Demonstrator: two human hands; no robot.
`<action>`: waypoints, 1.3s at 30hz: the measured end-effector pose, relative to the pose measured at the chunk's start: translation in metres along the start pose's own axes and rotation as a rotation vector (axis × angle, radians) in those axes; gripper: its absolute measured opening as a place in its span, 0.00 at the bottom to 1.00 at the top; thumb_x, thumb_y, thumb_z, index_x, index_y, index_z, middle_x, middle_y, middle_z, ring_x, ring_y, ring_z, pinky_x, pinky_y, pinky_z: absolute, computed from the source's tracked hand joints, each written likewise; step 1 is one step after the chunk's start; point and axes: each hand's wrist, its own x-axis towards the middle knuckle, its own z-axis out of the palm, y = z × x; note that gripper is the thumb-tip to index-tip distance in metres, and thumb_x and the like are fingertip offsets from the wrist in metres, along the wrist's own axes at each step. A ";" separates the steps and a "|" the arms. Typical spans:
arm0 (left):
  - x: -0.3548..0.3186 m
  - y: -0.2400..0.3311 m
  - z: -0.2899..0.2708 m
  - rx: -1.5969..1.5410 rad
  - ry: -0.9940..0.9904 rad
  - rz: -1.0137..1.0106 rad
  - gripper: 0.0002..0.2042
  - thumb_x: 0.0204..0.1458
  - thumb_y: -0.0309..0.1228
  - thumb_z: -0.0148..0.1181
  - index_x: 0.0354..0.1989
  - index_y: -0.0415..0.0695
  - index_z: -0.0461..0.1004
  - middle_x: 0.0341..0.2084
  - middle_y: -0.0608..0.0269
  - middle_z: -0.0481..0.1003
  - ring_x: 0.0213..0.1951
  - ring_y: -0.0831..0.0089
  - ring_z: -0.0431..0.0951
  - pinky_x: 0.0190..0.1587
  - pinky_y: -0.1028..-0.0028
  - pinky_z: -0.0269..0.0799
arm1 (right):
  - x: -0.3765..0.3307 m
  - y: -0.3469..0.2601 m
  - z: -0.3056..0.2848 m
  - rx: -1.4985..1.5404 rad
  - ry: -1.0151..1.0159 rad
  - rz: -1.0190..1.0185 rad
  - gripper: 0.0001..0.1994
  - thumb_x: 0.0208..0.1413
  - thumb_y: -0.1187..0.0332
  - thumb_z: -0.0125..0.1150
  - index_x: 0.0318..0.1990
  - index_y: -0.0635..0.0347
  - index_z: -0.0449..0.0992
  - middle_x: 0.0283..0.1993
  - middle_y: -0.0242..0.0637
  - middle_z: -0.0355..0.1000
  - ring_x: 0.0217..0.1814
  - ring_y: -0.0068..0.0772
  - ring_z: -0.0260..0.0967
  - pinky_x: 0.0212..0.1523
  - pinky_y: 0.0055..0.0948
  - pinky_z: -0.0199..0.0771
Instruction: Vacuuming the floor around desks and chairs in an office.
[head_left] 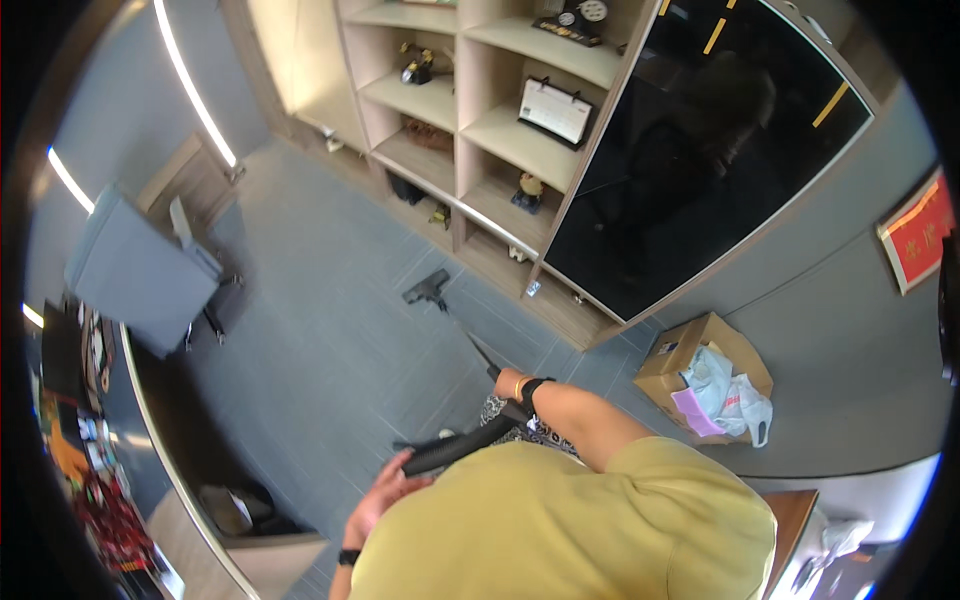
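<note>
My right hand (510, 384) is closed round the dark wand (482, 353) of a vacuum cleaner. The wand slants away to a black floor head (428, 288), which lies on the grey floor near the shelf's base. A thick black ribbed hose (462, 447) runs across in front of my body from below the right hand. At its left end my left hand (380, 492) holds the hose, its fingers partly hidden by the hose and my yellow shirt. The vacuum's body is not visible.
A wooden shelf unit (458, 90) with ornaments and a glossy black panel (710, 150) stands ahead. On the right is an open cardboard box (668, 358) with plastic bags (735, 400). A grey office chair (145, 270) and a cluttered desk (140, 410) stand left.
</note>
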 end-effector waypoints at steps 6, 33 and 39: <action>0.081 0.025 -0.029 0.492 -0.076 0.060 0.21 0.55 0.43 0.44 0.54 0.47 0.57 0.35 0.57 0.71 0.33 0.73 0.72 0.36 0.73 0.69 | 0.008 -0.073 -0.059 -0.432 -0.101 -0.163 0.13 0.44 0.64 0.53 0.38 0.55 0.76 0.40 0.43 0.71 0.43 0.41 0.69 0.41 0.35 0.70; 0.353 0.254 -0.092 -0.036 0.259 -0.170 0.29 0.50 0.53 0.46 0.59 0.63 0.46 0.48 0.57 0.60 0.35 0.66 0.72 0.36 0.71 0.71 | 0.330 -0.148 -0.269 -0.044 0.064 -0.164 0.16 0.38 0.72 0.59 0.36 0.71 0.68 0.30 0.50 0.71 0.29 0.42 0.72 0.28 0.33 0.73; 0.411 0.296 -0.144 -0.318 0.332 -0.130 0.29 0.50 0.47 0.50 0.57 0.56 0.46 0.46 0.49 0.59 0.37 0.57 0.72 0.36 0.63 0.73 | 0.362 -0.228 -0.333 0.185 -0.134 -0.089 0.13 0.39 0.75 0.56 0.34 0.70 0.66 0.25 0.43 0.69 0.22 0.37 0.70 0.20 0.32 0.71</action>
